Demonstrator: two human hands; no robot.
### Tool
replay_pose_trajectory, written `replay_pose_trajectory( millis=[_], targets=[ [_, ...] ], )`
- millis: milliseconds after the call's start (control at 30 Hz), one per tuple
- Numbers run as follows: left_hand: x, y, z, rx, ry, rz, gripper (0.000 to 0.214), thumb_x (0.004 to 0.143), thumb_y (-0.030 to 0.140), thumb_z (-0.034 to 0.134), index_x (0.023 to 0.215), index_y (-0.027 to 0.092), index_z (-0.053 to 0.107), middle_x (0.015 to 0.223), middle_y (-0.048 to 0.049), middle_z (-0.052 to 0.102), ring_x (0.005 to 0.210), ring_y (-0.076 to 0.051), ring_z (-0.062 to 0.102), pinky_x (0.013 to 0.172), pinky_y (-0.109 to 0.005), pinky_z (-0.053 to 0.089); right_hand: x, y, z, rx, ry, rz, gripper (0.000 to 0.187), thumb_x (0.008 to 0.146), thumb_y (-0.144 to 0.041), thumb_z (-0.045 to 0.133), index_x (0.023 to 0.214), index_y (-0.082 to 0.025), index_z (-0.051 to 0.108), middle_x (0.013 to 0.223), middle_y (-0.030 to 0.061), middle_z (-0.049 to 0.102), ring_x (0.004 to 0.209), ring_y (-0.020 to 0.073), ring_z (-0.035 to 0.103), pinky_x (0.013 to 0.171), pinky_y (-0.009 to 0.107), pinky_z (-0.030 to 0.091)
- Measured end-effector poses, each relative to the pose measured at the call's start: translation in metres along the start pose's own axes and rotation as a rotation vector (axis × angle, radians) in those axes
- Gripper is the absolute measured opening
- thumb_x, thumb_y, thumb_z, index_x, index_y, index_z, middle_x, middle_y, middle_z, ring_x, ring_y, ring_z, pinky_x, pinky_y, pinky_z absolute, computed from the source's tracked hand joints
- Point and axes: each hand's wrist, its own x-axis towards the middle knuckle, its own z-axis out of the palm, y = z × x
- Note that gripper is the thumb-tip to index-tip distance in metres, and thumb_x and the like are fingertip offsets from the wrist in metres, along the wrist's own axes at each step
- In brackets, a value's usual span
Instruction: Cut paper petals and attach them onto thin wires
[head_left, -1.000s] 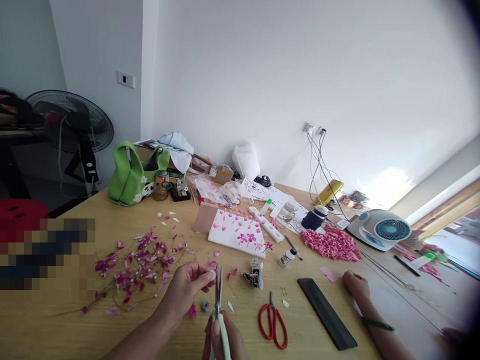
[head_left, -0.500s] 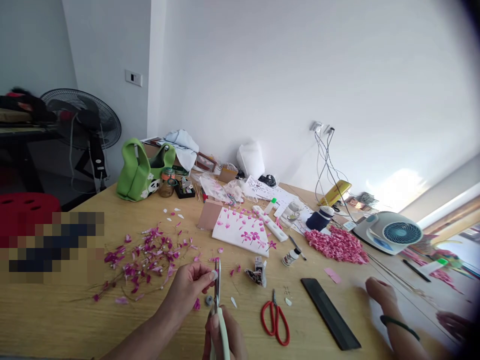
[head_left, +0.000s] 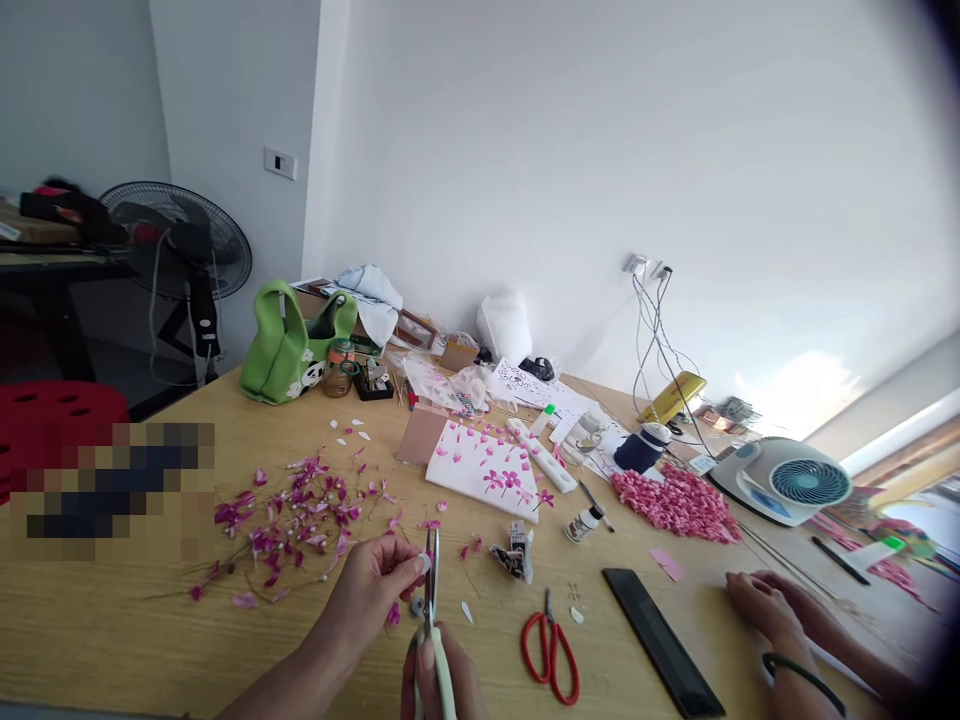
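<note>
My left hand (head_left: 381,580) is closed in a pinch beside the scissor blades. A small pale spot shows at its fingertips, but I cannot tell what is pinched. My right hand (head_left: 450,675) grips scissors (head_left: 442,665) with cream handles, their narrow blades pointing away from me and slightly apart. Just past the blade tips lies a pink petal on the table. Behind my left hand spreads a heap of magenta blossoms on thin stems (head_left: 307,515). A small grey roll (head_left: 417,606) sits partly hidden by my hands, and a white petal-shaped piece (head_left: 466,611) lies to their right.
Red-handled scissors (head_left: 550,650) and a long black tray (head_left: 660,640) lie to the right. Another person's hands (head_left: 772,605) rest together beyond it. Farther back are a white flowered sheet (head_left: 480,470), a small bottle (head_left: 583,523), pink crumpled material (head_left: 679,500) and a green bag (head_left: 289,350).
My hands keep almost the same place at the scissors, the blades shifting slightly. The other person's two hands, apart before, have come together. The view has moved a little to the left.
</note>
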Motion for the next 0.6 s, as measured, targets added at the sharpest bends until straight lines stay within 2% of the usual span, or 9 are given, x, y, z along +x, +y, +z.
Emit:
replay_pose_trajectory(
  millis=[67, 133, 267, 300, 333, 400, 433, 500, 600],
  targets=[
    [0.000, 0.000, -0.002, -0.004, 0.000, 0.005, 0.026, 0.064, 0.037, 0.067, 0.061, 0.013, 0.059, 0.053, 0.0008, 0.054, 0.048, -0.009, 0.044, 0.044, -0.020, 0.034, -0.003, 0.006, -0.007, -0.017, 0.046, -0.038, 0.013, 0.088, -0.034, 0.057, 0.099, -0.028, 0.062, 0.106, 0.0022, 0.062, 0.095, 0.0217, 0.059, 0.070, 0.030, 0.053],
    [0.000, 0.000, -0.003, -0.008, 0.000, 0.012, 0.025, 0.065, 0.037, 0.067, 0.062, 0.013, 0.060, 0.054, 0.0010, 0.054, 0.049, -0.009, 0.044, 0.045, -0.020, 0.034, -0.009, 0.012, -0.016, -0.036, 0.106, -0.072, 0.013, 0.088, -0.037, 0.057, 0.096, -0.028, 0.063, 0.100, 0.0025, 0.064, 0.089, 0.0200, 0.060, 0.066, 0.029, 0.053],
    [0.000, 0.001, -0.005, -0.005, 0.006, 0.022, 0.025, 0.065, 0.037, 0.066, 0.061, 0.013, 0.060, 0.054, 0.0010, 0.054, 0.049, -0.009, 0.044, 0.046, -0.020, 0.035, -0.028, 0.026, -0.043, -0.065, 0.251, -0.115, 0.033, 0.080, -0.051, 0.060, 0.068, -0.020, 0.068, 0.058, -0.0002, 0.064, 0.065, 0.0257, 0.065, 0.044, 0.027, 0.043],
    [0.000, 0.001, -0.005, -0.003, 0.008, 0.023, 0.025, 0.065, 0.037, 0.066, 0.061, 0.013, 0.060, 0.054, 0.0011, 0.054, 0.049, -0.009, 0.044, 0.046, -0.020, 0.035, -0.033, 0.030, -0.053, -0.083, 0.342, -0.120, 0.038, 0.077, -0.052, 0.061, 0.060, -0.019, 0.068, 0.050, -0.0002, 0.061, 0.058, 0.0261, 0.064, 0.041, 0.026, 0.039],
    [-0.001, 0.002, -0.005, -0.002, 0.010, 0.023, 0.025, 0.065, 0.037, 0.066, 0.060, 0.013, 0.059, 0.053, 0.0011, 0.054, 0.049, -0.009, 0.044, 0.046, -0.020, 0.035, -0.038, 0.035, -0.064, -0.116, 0.503, -0.132, 0.040, 0.076, -0.051, 0.063, 0.053, -0.018, 0.068, 0.044, -0.0002, 0.059, 0.050, 0.0245, 0.063, 0.039, 0.025, 0.036],
    [-0.001, 0.002, -0.005, 0.000, 0.008, 0.024, 0.026, 0.065, 0.038, 0.066, 0.060, 0.013, 0.059, 0.053, 0.0013, 0.053, 0.048, -0.009, 0.043, 0.046, -0.020, 0.035, -0.047, 0.047, -0.086, -0.175, 0.808, -0.156, 0.040, 0.075, -0.045, 0.065, 0.045, -0.018, 0.067, 0.041, 0.0005, 0.060, 0.043, 0.0215, 0.060, 0.039, 0.024, 0.033],
    [-0.002, 0.003, -0.005, 0.001, 0.008, 0.023, 0.026, 0.065, 0.038, 0.065, 0.060, 0.013, 0.059, 0.053, 0.0015, 0.053, 0.048, -0.009, 0.043, 0.046, -0.020, 0.035, -0.051, 0.053, -0.097, -0.190, 0.893, -0.182, 0.041, 0.075, -0.043, 0.064, 0.044, -0.017, 0.067, 0.042, 0.0008, 0.061, 0.041, 0.0205, 0.059, 0.039, 0.023, 0.032],
    [-0.002, 0.002, -0.005, 0.002, 0.009, 0.023, 0.025, 0.065, 0.037, 0.065, 0.060, 0.013, 0.059, 0.053, 0.0014, 0.053, 0.049, -0.009, 0.043, 0.046, -0.020, 0.035, -0.057, 0.064, -0.115, -0.195, 0.944, -0.224, 0.038, 0.076, -0.039, 0.063, 0.046, -0.016, 0.070, 0.047, 0.0015, 0.064, 0.039, 0.0193, 0.059, 0.039, 0.023, 0.033],
    [-0.002, 0.001, -0.005, 0.007, 0.017, 0.026, 0.025, 0.065, 0.037, 0.065, 0.060, 0.013, 0.060, 0.053, 0.0010, 0.053, 0.050, -0.009, 0.043, 0.047, -0.020, 0.034, -0.064, 0.072, -0.132, -0.184, 0.941, -0.230, 0.033, 0.074, -0.035, 0.065, 0.048, -0.016, 0.071, 0.050, 0.0024, 0.066, 0.039, 0.0186, 0.059, 0.039, 0.021, 0.034]
  ],
)
